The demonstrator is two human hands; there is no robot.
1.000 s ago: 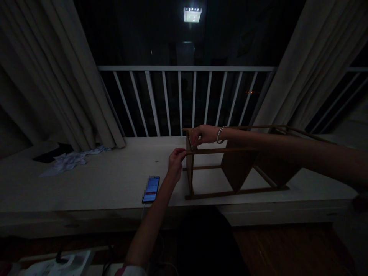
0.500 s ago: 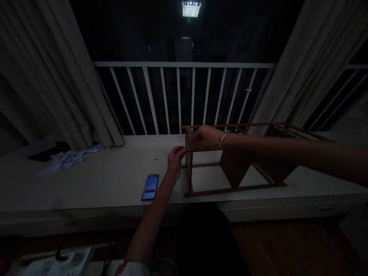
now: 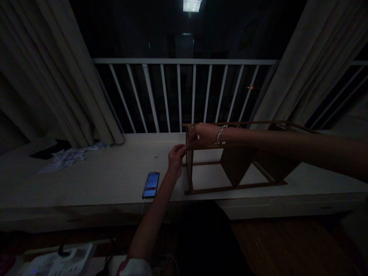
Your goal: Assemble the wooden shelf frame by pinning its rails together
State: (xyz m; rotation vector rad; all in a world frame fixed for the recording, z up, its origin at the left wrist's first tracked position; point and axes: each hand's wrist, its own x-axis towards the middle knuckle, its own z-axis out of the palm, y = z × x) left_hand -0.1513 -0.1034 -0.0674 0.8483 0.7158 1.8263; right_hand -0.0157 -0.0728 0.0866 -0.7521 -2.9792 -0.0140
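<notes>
If pressed unevenly, could tip rack (image 3: 238, 163), lying on side on ledge (image 3: 120, 184), or skid it toward phone (image 3: 151, 184). Pinching rack corner tightly with left hand (image 3: 176, 158); crooking right hand (image 3: 204, 134) half-curled just beside, cannot tell hold. In dim light, could misplace fingers.

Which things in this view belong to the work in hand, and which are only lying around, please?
In the work:
- rack, on its side on the ledge
- left hand, fingers at the rack's end
- right hand, at the same end

Only lying around:
- phone, left of the rack
- papers, by the curtain
- power strip, lower left
</notes>
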